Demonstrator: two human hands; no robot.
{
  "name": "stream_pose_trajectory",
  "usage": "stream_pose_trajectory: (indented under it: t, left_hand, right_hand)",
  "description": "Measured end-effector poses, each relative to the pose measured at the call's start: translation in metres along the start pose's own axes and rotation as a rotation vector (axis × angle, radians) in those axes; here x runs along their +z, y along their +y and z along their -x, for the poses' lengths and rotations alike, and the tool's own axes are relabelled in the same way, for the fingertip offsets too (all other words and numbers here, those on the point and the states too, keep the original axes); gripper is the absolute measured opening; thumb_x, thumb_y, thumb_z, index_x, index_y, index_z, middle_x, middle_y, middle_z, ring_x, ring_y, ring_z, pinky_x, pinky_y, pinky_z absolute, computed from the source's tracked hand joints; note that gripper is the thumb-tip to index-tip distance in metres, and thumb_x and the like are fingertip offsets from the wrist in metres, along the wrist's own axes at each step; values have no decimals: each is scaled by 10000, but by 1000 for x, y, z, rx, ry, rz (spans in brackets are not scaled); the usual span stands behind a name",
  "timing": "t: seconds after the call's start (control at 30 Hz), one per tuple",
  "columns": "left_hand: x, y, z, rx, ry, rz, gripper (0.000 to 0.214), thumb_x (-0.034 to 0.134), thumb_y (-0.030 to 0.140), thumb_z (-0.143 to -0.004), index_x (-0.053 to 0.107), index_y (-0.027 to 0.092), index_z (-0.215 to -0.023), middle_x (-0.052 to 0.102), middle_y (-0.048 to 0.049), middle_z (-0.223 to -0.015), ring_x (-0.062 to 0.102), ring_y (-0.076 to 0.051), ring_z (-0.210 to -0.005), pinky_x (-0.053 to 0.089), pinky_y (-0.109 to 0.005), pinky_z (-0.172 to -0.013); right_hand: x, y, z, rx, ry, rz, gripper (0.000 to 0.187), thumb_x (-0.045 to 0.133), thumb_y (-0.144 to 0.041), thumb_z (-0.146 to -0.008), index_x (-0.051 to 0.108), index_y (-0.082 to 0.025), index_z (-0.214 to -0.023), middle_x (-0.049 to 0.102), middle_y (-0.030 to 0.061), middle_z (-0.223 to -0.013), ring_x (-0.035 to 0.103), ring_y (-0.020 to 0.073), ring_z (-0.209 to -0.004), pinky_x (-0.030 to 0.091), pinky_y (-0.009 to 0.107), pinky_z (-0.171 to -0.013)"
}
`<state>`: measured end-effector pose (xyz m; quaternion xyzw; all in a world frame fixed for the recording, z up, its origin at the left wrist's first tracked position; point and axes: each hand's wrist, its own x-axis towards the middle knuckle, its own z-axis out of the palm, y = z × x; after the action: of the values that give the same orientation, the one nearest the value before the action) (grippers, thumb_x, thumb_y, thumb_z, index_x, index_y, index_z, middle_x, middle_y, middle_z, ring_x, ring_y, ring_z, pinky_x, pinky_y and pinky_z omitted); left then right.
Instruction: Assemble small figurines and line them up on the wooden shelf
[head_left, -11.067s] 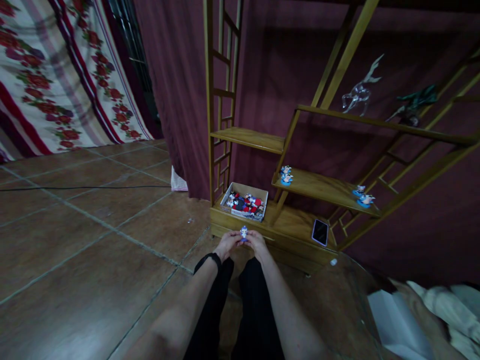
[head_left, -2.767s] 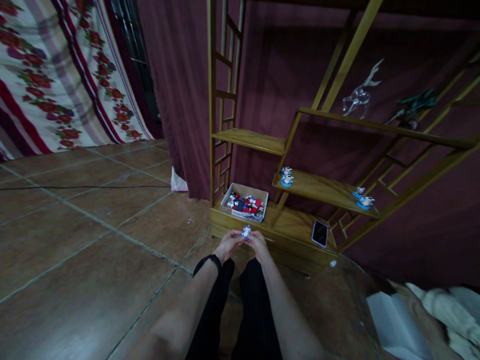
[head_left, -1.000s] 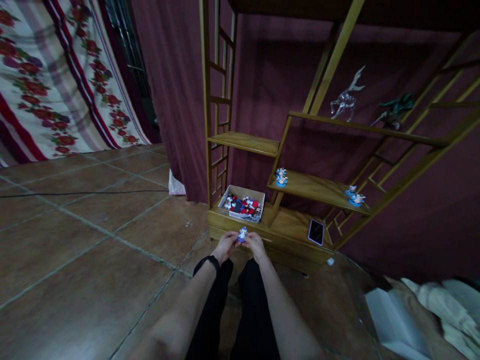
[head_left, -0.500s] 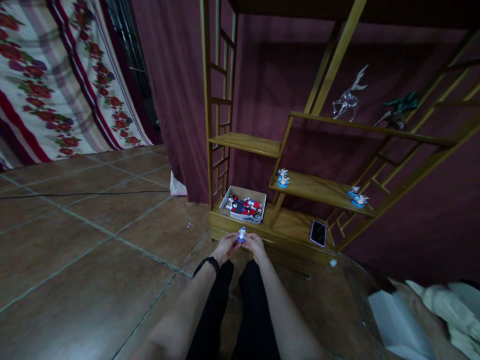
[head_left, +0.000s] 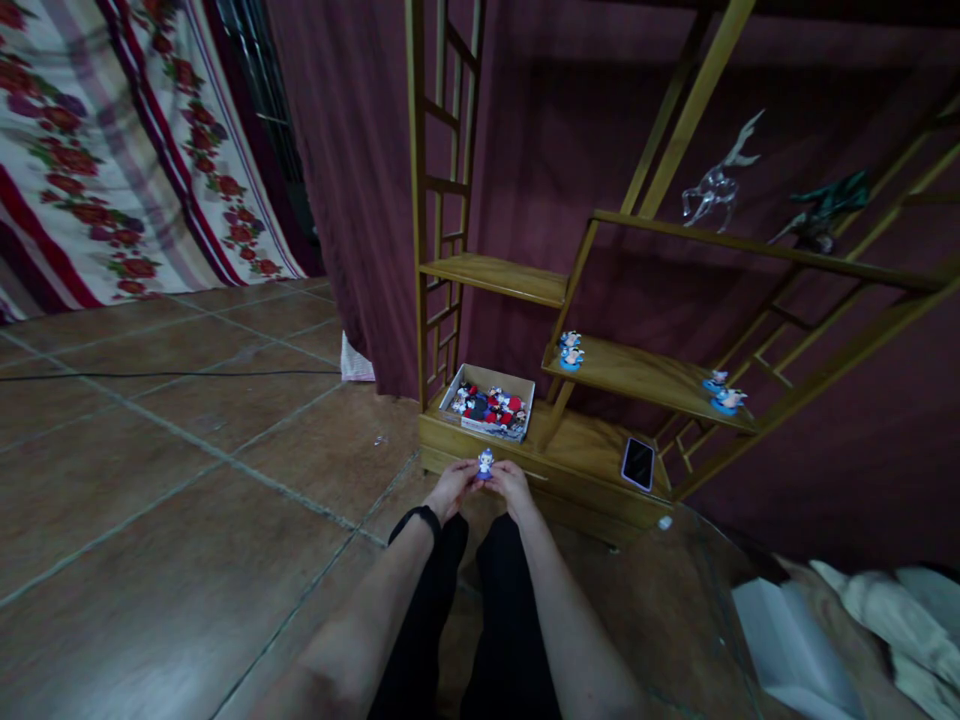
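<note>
My left hand (head_left: 452, 489) and my right hand (head_left: 512, 486) meet in front of my knees, both pinched on a small blue and white figurine (head_left: 486, 464). A black band sits on my left wrist. Just beyond them, on the bottom board of a wooden shelf unit (head_left: 600, 445), stands a white box (head_left: 488, 401) full of several red, black and white figurines. Two blue-based figurines (head_left: 571, 351) stand at the left end of the middle shelf, and two more figurines (head_left: 724, 393) at its right end.
A dark phone (head_left: 639, 463) lies on the bottom board. A glass deer (head_left: 718, 182) and a dark green figure (head_left: 822, 212) stand on the upper shelf. A black cable (head_left: 150, 376) crosses the tiled floor. White paper and cloth (head_left: 840, 630) lie at lower right.
My hands have kept the same hold on the small figurine throughout. Only my head has shifted a little, so the shelf sits slightly differently in view.
</note>
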<state>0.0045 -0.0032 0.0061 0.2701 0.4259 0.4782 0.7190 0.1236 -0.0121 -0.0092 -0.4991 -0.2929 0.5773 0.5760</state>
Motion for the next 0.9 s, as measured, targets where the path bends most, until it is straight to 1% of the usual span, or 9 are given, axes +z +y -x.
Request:
stream_pose_trajectory:
  t: [0.27,0.47,0.7,0.83,0.9]
  left_hand:
    - [-1,-1,0,-7,-13,4,50,593,70,-754,637,91,-752,654,-72,-659,603,-91,-529,509,-183,-552]
    - [0,0,0,-24,10,3,13,629,90,-735,641,91,-730,653,-72,-649,592,-87,-510,502,-181,-541]
    - [-2,-2,-2,-16,-7,8,31,615,79,-740,643,91,-738,653,-67,-667,601,-90,-534,496,-177,-533]
    - [-2,-2,-2,-24,-19,3,20,626,81,-732,642,88,-740,655,-71,-667,600,-90,-533,499,-182,-540]
    - [-2,-1,-2,-25,-7,-2,23,625,70,-727,639,87,-732,655,-73,-658,604,-93,-535,499,-180,-542]
  right_hand:
    - [-1,-2,2,9,23,33,185,669,-286,-560,557,-172,-653,643,1,-584,626,144,-567,503,276,-605]
    - [-1,-6,7,13,1,20,200,678,-305,-558,569,-169,-656,641,9,-588,630,155,-579,506,290,-612]
    - [0,-9,10,-7,-22,-9,212,680,-315,-562,560,-163,-648,644,15,-605,620,145,-573,506,288,-623]
    - [-1,-11,10,6,-27,0,220,681,-317,-555,566,-160,-658,646,17,-612,623,146,-586,503,286,-626]
    - [-1,-12,11,17,-28,9,227,685,-318,-549,571,-161,-667,647,16,-617,625,148,-593,503,287,-631]
